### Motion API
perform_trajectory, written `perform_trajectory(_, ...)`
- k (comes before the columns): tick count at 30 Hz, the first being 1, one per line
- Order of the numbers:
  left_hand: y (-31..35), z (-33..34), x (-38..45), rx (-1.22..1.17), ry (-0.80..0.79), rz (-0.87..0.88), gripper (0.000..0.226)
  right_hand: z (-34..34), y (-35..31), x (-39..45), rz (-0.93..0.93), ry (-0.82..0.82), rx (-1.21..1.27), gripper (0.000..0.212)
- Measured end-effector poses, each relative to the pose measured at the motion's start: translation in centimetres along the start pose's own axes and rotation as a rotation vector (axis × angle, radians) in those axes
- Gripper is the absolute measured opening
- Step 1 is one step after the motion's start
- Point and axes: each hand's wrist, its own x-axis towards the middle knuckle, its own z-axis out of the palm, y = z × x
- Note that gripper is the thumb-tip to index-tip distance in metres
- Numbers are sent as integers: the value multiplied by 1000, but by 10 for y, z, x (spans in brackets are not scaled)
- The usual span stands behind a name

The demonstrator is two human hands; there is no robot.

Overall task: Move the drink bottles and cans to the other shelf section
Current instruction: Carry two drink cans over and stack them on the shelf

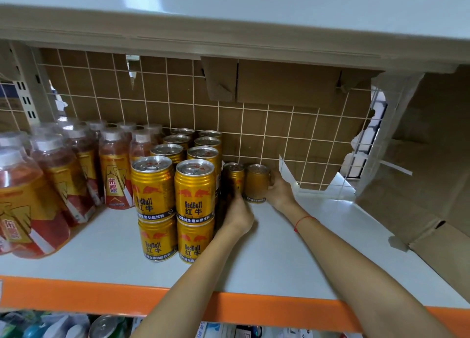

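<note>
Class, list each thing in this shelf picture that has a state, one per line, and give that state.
Left hand: grip round the left gold can, which stands upright on the shelf.
Right hand: grip round the right gold can, upright.
Stacked gold cans: two tiers, sealed.
Bottles: upright, capped.
Cardboard box: open, on its side.

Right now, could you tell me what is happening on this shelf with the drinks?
A person is reaching deep into the white shelf, each hand on a gold can at the back. The left hand grips the left can; the right hand grips the right can. Both stand beside the stacked Red Bull cans, two layers high, in two rows running back. Bottles with white caps fill the left side. A torn cardboard box sits at the right.
</note>
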Motion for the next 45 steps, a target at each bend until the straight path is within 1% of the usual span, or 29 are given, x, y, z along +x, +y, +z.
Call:
perform_trajectory(4,11,-4,-13,62,-68,17,71,-13,-4,-19,5,-14,-22,72)
perform_trajectory(6,16,-6,-20,132,-89,36,67,-23,-7,-31,-18,-17,-71,67)
perform_trajectory(9,20,-10,-36,205,-159,56,71,-35,-11,-51,-33,-51,-221,61)
perform_trajectory(11,23,-12,-47,252,-187,82,75,-42,-12,-65,-21,-77,-304,64)
perform_trajectory(13,28,-15,-60,311,-212,111,72,-48,-15,-81,-3,-100,-360,65)
perform_trajectory(15,35,-21,-74,356,-240,141,68,-53,-19,-96,0,-114,-399,64)
perform_trajectory(20,42,-36,-108,413,-232,196,67,-63,-28,-134,6,-129,-415,64)
perform_trajectory(25,41,-52,-147,393,-172,195,69,-68,-39,-170,-34,-156,-421,64)
perform_trajectory(29,32,-70,-188,412,-127,124,71,-66,-51,-208,-71,-201,-418,64)
perform_trajectory(34,14,-107,-237,440,-31,97,69,-49,-76,-249,-147,-256,-414,63)
perform_trajectory(36,3,-127,-253,500,-14,78,69,-37,-95,-258,-180,-279,-414,64)
perform_trajectory(39,-22,-162,-271,538,22,-3,70,-10,-127,-273,-245,-327,-402,64)
perform_trajectory(42,-52,-205,-289,566,70,-97,68,28,-162,-290,-311,-402,-390,64)
perform_trajectory(45,-88,-258,-310,568,108,-173,66,76,-201,-307,-390,-486,-446,63)
